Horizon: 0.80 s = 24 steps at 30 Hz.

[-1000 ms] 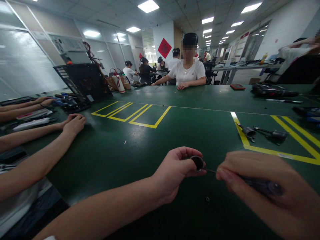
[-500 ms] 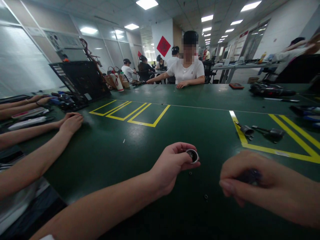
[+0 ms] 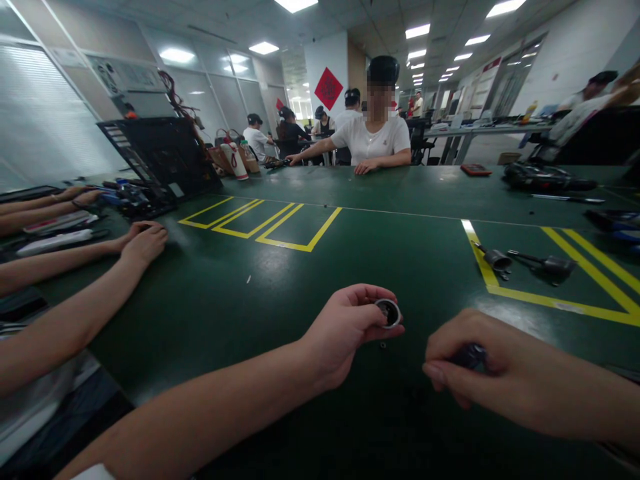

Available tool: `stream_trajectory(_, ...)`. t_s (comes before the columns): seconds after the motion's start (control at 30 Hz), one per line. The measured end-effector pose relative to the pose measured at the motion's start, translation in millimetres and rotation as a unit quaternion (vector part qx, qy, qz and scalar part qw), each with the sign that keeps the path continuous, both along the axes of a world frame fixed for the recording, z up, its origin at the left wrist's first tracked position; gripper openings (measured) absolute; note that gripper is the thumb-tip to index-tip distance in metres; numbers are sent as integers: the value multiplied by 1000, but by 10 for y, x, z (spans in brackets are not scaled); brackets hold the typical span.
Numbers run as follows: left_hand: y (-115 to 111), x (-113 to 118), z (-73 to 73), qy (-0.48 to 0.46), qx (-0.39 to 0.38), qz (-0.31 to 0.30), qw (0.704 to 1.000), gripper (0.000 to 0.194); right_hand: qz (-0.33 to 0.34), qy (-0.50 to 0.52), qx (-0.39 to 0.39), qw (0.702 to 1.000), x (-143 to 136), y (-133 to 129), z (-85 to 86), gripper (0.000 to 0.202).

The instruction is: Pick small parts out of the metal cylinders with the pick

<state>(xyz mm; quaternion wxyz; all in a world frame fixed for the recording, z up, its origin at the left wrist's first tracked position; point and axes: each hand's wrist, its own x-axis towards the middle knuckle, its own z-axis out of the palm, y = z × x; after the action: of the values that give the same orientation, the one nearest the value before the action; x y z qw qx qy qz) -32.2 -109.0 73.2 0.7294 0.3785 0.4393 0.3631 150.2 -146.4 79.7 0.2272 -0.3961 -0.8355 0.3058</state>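
Note:
My left hand [image 3: 345,327] is closed around a round, hollow metal cup [image 3: 389,313], its open rim facing up toward me and the thumb at its edge. Dark shapes show inside the cup, too dim to name. Right of it, my right hand [image 3: 480,373] is curled above the table, fingertips pressed together. A dark, shiny bit shows within its curl, but its kind is unclear. Below the cup, a small dark nut-like ring [image 3: 383,345] lies on the green table [image 3: 260,320].
Two metal cup-ended rods [image 3: 497,259] [image 3: 550,265] with small bits lie inside a yellow tape outline [image 3: 560,307] at right. More tape outlines [image 3: 285,245] mark the left. A co-worker's hands [image 3: 145,240] rest at left; another person [image 3: 377,140] sits opposite.
My right hand has moved left, closer to the cup. A small ring that lay on the table between my hands no longer shows. The left hand has hardly moved.

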Motion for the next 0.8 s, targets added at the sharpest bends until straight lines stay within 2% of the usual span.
stream_trajectory(0.2, 1, 2, -11, 6, 7, -6, 1000, 22, -38, 48, -161, 985, 27, 123, -6, 32)
stream_trajectory(0.27, 4, -7, -22, 7, 10, -11, 1000, 22, -60, 108, -174, 977, 85, 151, 20, 34)
stream_trajectory(0.33, 5, -19, -26, 8, 14, -18, 1000, 23, -105, 169, -119, 973, 138, 137, 60, 35)
stream_trajectory(0.43, -1, -36, -26, 9, 17, -28, 999, 25, -149, 171, 43, 973, 153, 48, 127, 30)
stream_trajectory(0.57, -22, -43, -28, 9, 29, -31, 999, 27, -87, 72, 207, 972, 51, -73, 166, 25)
stream_trajectory(0.67, -40, -32, -33, 20, 40, -30, 999, 29, -51, 21, 271, 961, -27, -101, 152, 20)
stream_trajectory(0.8, -48, -6, -42, 38, 50, -25, 998, 25, -34, -18, 318, 947, -62, -108, 123, 19)
